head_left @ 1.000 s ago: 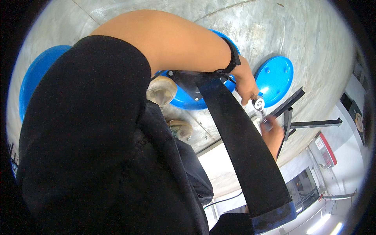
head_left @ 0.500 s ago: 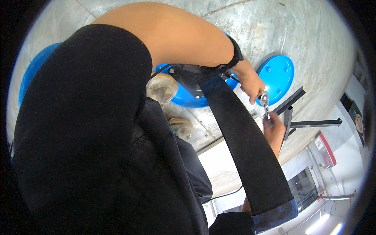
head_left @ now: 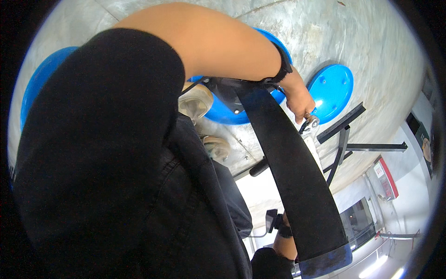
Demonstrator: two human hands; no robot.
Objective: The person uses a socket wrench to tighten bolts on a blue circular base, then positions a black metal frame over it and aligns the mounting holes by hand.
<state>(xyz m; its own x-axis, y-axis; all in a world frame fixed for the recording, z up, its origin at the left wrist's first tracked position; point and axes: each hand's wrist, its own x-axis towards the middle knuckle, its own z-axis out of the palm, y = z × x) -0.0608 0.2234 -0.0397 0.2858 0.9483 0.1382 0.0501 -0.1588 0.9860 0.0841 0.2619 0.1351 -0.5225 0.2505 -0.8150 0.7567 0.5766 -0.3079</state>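
Observation:
My left hand [head_left: 301, 103] is closed around a ratchet wrench, its round metal head [head_left: 314, 121] showing just below the fingers. The hand is beside a blue round seat [head_left: 225, 114], to which a black plate [head_left: 226, 98] is bolted. A wide black bar [head_left: 292, 172] rises from that plate toward the lower right and ends in a bluish tip. My right hand is hidden behind this bar; only its forearm [head_left: 285, 245] shows, with a black band and a small device at the wrist. A black cylindrical handle [head_left: 259, 167] sticks out on the bar's left side.
Another blue disc [head_left: 330, 93] lies on the grey concrete floor to the right, near a black metal frame [head_left: 344, 135]. A third blue disc [head_left: 39, 88] is at the left edge. My shoes [head_left: 195, 100] are close to the bolted seat. A red-and-white box [head_left: 386, 179] is farther right.
My right hand has left the ratchet wrench and drawn back behind the black bar. My left hand has moved slightly down with the wrench. The black handle has come into sight.

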